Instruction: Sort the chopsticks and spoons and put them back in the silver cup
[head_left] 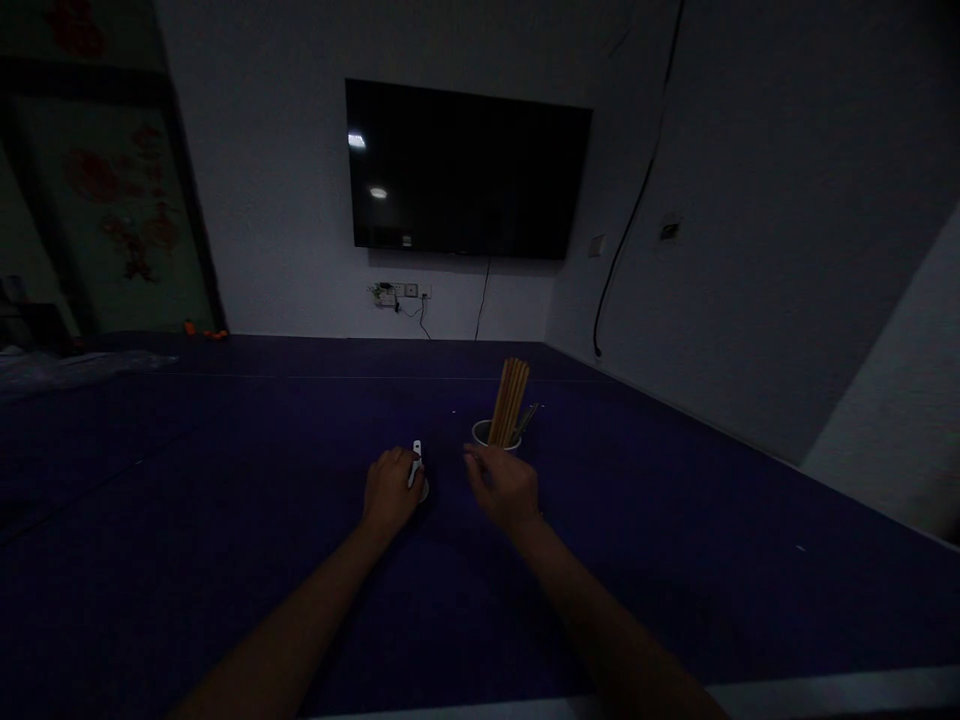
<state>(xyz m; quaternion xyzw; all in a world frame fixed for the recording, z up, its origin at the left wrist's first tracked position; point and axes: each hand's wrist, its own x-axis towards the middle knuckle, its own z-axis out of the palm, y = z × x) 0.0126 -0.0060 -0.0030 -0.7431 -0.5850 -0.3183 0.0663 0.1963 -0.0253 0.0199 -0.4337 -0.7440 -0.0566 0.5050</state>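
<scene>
My left hand (391, 488) is closed around a light-coloured spoon (417, 447) low over the dark blue surface. The spoon's handle end, with a small hole, points away from me. Its pale rounded part shows partly beside my thumb. My right hand (510, 488) is just in front of a white-rimmed cup (481, 430), its fingers curled together and pointing left. Whether it touches the cup, or holds something small, I cannot tell. Several wooden chopsticks (510, 400) stand tilted in the cup. Beside them leans a thin greyish utensil (528, 418), its kind unclear.
The dark blue surface (247, 440) reaches the walls. Crumpled clear plastic (82, 368) and small orange things (216, 335) lie at the far left. A television (465, 170) hangs on the back wall, above sockets and wires. A black cable (626, 230) runs down the right wall.
</scene>
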